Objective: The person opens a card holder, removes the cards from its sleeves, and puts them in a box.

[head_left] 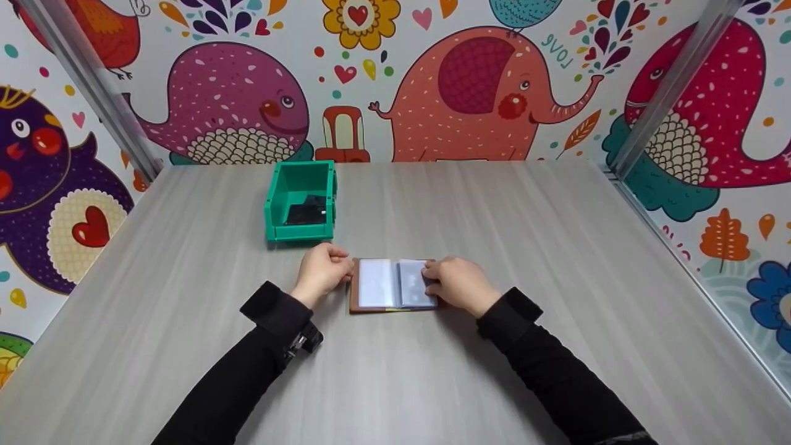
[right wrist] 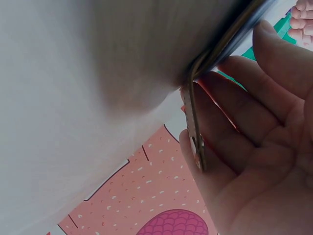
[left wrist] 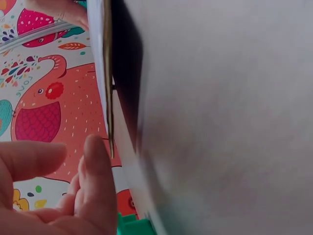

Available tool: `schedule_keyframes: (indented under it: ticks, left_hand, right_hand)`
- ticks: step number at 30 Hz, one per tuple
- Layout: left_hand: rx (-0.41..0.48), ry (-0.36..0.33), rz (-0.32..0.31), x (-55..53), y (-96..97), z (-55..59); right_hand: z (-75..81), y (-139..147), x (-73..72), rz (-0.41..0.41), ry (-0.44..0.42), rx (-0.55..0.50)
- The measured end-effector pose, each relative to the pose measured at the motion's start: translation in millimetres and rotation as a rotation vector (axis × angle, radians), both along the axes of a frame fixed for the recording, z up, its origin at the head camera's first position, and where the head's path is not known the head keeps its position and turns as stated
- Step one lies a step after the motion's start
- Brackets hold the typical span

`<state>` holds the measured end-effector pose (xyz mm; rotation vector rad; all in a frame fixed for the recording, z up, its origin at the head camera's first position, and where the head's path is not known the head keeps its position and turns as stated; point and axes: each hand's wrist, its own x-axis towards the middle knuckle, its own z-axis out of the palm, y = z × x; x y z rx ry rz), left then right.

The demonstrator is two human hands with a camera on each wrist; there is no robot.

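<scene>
Pale wood-grain tabletop [head_left: 395,377] | I see a brown-covered booklet [head_left: 395,284] of clear plastic sleeves [head_left: 376,281] open between the hands | left hand [head_left: 321,272] loose, fingers apart; right hand [head_left: 460,284] pinches its right edge | I'd separate sleeves singly, cover [head_left: 354,300] flat

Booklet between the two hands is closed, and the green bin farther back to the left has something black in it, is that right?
Not quite: the booklet is open, not closed, as the head view shows. The rest stands: it is between the left hand and the right hand, and the green bin farther back to the left has something black in it.
</scene>
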<state>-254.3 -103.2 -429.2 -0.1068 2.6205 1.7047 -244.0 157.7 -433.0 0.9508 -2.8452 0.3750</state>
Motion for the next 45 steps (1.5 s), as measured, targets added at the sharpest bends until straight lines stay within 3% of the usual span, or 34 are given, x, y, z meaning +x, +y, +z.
schedule_keyframes:
  ticks: [6,13,16,25,34,45]
  left_hand:
    - [-0.081,0.022,-0.021,4.9,4.9,-0.2]
    - [-0.303,0.21,-0.1,11.2,9.4,-2.3]
    - [-0.375,0.261,-0.135,13.8,12.0,-2.5]
    - [-0.558,0.281,-0.231,20.5,20.6,-1.6]
    - [-0.685,0.362,-0.306,19.4,22.0,-4.6]
    - [-0.699,0.39,-0.316,19.6,23.7,-3.1]
  right_hand:
    - [0.0,-1,-0.7,0.006,0.004,0.009]
    - [-0.5,0,-1.1,0.015,0.016,0.024]
    - [-0.9,0,-1.1,0.02,0.019,0.018]
    - [-0.5,-1,-1.0,0.011,0.005,0.008]
    - [-1.0,0,-0.7,0.001,-0.011,0.006]
    - [0.6,3,-0.5,0.009,-0.019,-0.017]
